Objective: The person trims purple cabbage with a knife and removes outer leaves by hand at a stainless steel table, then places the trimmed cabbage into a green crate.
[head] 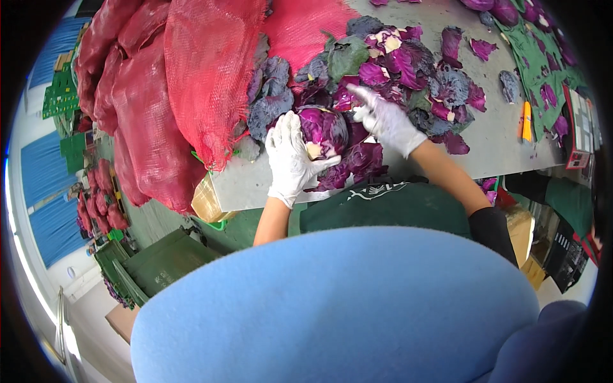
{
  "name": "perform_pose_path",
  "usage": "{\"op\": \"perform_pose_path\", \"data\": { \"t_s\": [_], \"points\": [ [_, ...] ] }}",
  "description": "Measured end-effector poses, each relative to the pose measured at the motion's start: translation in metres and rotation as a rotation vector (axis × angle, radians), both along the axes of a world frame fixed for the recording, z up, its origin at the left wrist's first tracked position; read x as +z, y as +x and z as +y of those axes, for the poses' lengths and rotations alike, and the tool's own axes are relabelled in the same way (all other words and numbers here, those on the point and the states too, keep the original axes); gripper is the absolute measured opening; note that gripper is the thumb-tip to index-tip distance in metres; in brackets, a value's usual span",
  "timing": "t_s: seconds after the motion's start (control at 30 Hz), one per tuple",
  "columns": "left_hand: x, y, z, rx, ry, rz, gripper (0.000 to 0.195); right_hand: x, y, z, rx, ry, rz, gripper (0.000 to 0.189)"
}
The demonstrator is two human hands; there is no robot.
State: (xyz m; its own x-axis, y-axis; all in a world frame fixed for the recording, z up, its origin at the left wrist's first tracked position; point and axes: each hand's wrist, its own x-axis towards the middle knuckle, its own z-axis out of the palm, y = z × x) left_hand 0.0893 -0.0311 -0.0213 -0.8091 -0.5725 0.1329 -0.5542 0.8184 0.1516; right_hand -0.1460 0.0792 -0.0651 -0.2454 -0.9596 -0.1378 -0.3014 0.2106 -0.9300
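Note:
My left hand [292,158], in a white glove, rests against the left side of a red cabbage head [323,131], its thumb along the near edge by the pale stem end. My right hand [385,117], also gloved and somewhat blurred, is raised just right of the head with its fingers pointing up and left; whether it holds a leaf is not clear. Loose purple leaves [364,160] lie between the head and my apron. A heap of trimmed outer leaves [407,67] spreads beyond my right hand.
Full red mesh sacks [210,72] stand along the left of the metal table [493,129]. A yellow-orange knife [527,122] lies at the right beside a green cloth [536,72] bearing leaf scraps. More cabbages [503,12] sit at the far right. Another person's green sleeve [567,198] shows at the right.

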Motion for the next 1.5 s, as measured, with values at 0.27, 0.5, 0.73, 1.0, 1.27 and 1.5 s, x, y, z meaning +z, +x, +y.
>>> {"op": "perform_pose_path", "data": {
  "t_s": [0.27, 0.5, 0.73, 1.0, 1.27, 1.5],
  "points": [
    [0.014, -0.052, 0.006, 0.045, 0.205, -0.111, 0.129, 0.002, 0.030, 0.019, -0.069, -0.144, 0.100, 0.080],
    [0.016, -0.055, 0.003, 0.176, 0.077, -0.117, 0.126, -0.015, 0.050, 0.009, -0.151, -0.292, 0.249, 0.087],
    [-0.015, -0.065, 0.019, 0.206, 0.102, 0.136, 0.121, -0.008, 0.032, -0.002, -0.096, 0.119, 0.067, 0.074],
    [-0.025, -0.066, 0.027, 0.258, 0.238, 0.198, 0.124, -0.041, -0.018, -0.025, -0.297, 0.471, -0.543, 0.079],
    [-0.037, -0.016, 0.033, 0.163, 0.484, 0.576, 0.128, 0.011, 0.002, -0.019, -0.001, -0.192, 0.048, 0.083],
    [-0.036, -0.015, 0.030, 0.101, 0.403, 0.411, 0.137, 0.039, 0.002, -0.028, 0.224, -0.022, 0.472, 0.068]
  ]
}}
